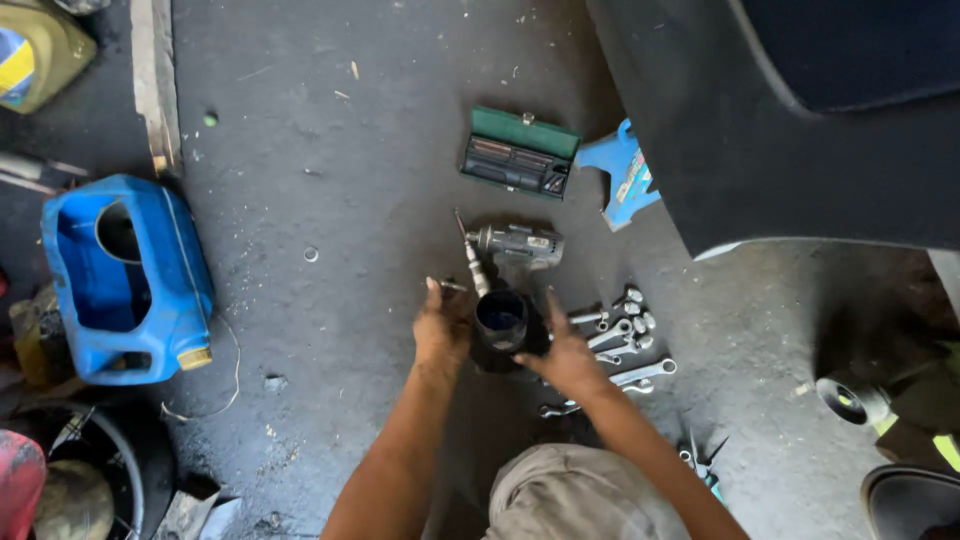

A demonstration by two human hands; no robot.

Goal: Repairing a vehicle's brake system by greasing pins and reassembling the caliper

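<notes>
Black and cylindrical, one open-topped container [501,325] stood on the grey concrete floor [350,200], grasped between both hands: the left hand [442,330] wrapped its left wall, also pinching one small metal bit [447,286]; the right hand [568,352] pressed its right wall. Just right lay a cluster of about six spanners [622,340]. Beyond stood one power drill [516,243]. Further off lay one open green bit case [519,153] and one blue bracket [622,170]. Far left sat one cut blue jerrycan [125,280].

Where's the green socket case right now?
In the head view, the green socket case lies open on the floor above centre, beyond the power tool, with a blue tool just to its right.
</notes>
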